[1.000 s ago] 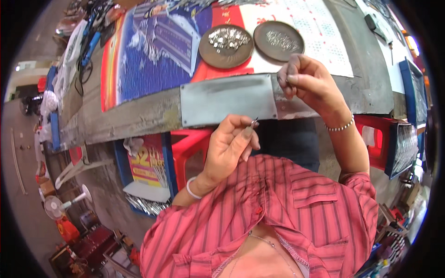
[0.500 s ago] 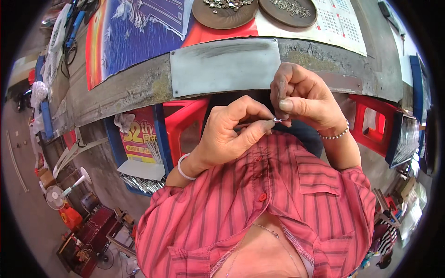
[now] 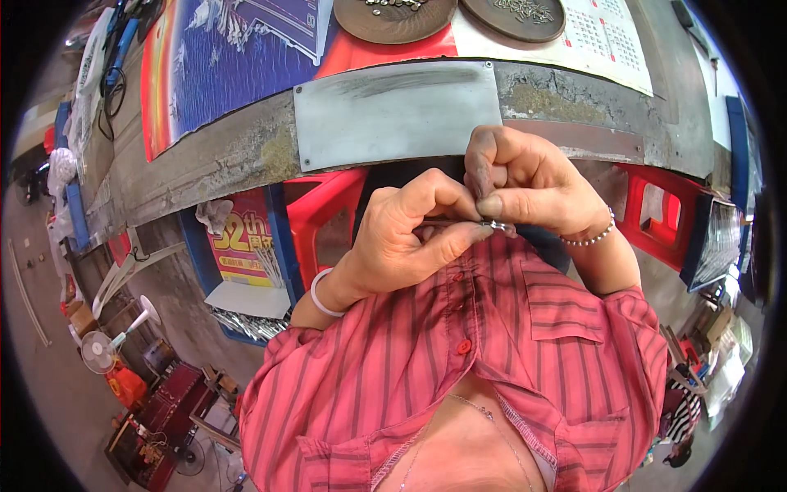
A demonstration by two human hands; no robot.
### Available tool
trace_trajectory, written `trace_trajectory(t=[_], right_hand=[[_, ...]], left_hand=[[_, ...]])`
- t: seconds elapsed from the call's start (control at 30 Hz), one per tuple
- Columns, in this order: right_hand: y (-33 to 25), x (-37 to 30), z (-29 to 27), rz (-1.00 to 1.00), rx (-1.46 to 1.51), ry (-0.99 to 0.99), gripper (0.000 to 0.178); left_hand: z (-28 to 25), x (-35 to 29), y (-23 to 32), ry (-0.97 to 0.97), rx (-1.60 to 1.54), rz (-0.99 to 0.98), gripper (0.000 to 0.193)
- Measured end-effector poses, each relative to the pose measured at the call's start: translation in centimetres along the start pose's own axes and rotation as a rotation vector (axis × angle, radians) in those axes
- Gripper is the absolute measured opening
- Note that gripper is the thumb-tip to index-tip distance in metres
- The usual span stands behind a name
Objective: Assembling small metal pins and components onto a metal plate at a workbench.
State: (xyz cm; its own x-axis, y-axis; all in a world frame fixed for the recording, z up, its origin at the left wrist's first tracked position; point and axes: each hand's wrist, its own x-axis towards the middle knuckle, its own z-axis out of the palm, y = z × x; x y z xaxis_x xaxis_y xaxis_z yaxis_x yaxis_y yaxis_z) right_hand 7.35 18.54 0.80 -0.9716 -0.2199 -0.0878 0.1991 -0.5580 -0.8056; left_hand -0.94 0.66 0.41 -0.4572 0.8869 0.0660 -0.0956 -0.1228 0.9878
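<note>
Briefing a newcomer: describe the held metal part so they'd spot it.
Find the pale plate edging the grey workbench. Below, the left hand meets the right hand. The small silvery part gleams where they touch, unlike the beaded bracelet circling the right wrist.

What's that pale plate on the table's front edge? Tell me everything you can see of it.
The pale plate is a flat grey-white rectangle, apparently metal, lying along the front edge of the worn table. Small fasteners show at three corners; the right hand hides the fourth, near right. A dark smudge streaks its far side, and the rest looks dull. Whether the hand touches it cannot be told.
</note>
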Motion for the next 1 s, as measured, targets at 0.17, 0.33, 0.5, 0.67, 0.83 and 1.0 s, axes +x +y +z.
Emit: trace_trajectory(t=[0.17,0.33,0.5,0.67,0.83,1.0], right_hand=[[-1.6,0.6,-0.4,0.103,-0.086,-0.223,0.012],[-1.7,2.2,-1.5,0.390,0.175,-0.271,0.018],[-1.6,2.5,-0.8,0.259,0.073,-0.250,0.018],[-1.6,3.4,-0.8,0.140,0.005,-0.190,0.015],[0.2,3.8,-1.0,0.128,0.127,-0.104,0.016],[0.6,3.7,-0.7,0.092,0.141,-0.071,0.017]], left_hand=[[-0.2,-0.2,-0.2,-0.079,0.033,-0.005,0.017],[-0.6,-0.2,1.4,-0.030,0.573,0.293,0.024],[-1.2,0.0,1.2,-0.021,0.521,0.362,0.025],[-1.7,1.3,1.8,0.026,0.566,0.489,0.026],[-1.9,1.3,0.7,0.064,0.637,0.554,0.027],[-2.0,1.0,0.6,0.056,0.639,0.553,0.028]])
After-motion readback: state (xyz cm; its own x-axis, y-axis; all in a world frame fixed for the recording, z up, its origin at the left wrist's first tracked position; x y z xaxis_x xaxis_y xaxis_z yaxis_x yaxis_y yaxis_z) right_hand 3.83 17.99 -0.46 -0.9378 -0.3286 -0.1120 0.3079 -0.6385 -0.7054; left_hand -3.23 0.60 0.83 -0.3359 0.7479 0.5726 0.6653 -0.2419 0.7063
